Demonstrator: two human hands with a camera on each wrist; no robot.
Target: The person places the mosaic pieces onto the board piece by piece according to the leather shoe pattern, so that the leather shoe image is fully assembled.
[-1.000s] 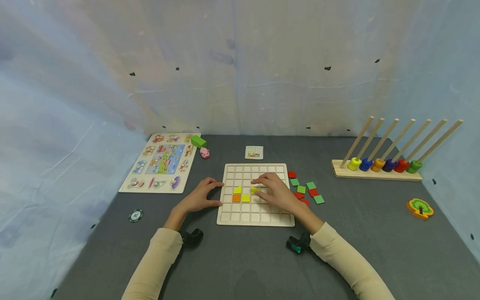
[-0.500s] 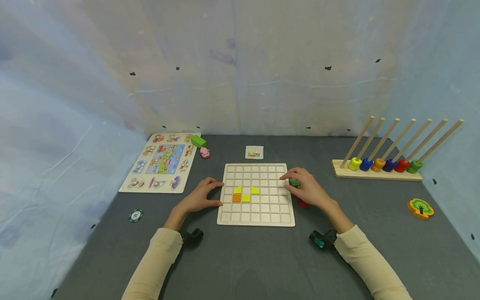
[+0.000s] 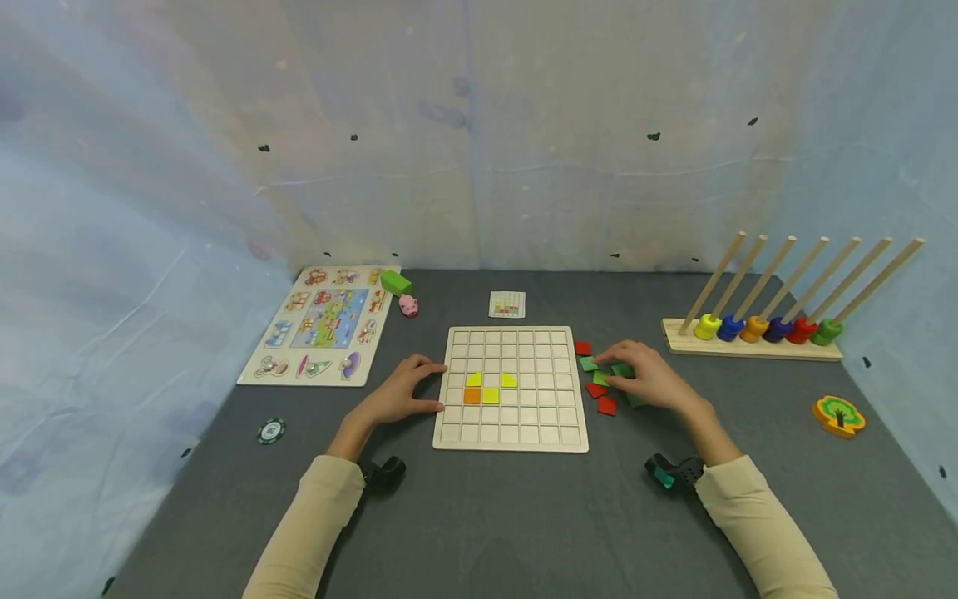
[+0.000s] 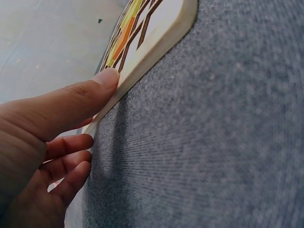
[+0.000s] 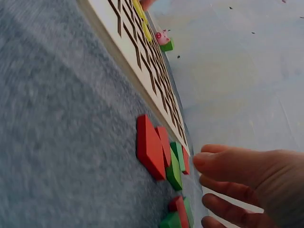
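Observation:
A pale wooden grid board (image 3: pixel 535 416) lies in the middle of the table, with three yellow tiles and one orange tile (image 3: pixel 472 396) in its squares. My left hand (image 3: pixel 404 391) rests at the board's left edge, thumb and fingertips spread along it; in the left wrist view the thumb (image 4: pixel 107 78) touches the rim. My right hand (image 3: pixel 647 376) hovers over loose red and green tiles beside the board's right edge, fingers apart and holding nothing. It partly hides the green ones. The right wrist view shows a red tile (image 5: pixel 149 149) and a green tile (image 5: pixel 174 170) near this hand.
Behind the board lies a small pattern card (image 3: pixel 507 304). A picture puzzle board (image 3: pixel 258 366), green block (image 3: pixel 396 282) and pink pig (image 3: pixel 408 305) stand back left. A poker chip (image 3: pixel 271 430) is left, a peg stand (image 3: pixel 748 348) and toy tree (image 3: pixel 838 416) right.
My right hand has left the board's middle, where a yellow tile now shows uncovered, and moved right to the loose tiles. My left hand has stayed at the board's edge.

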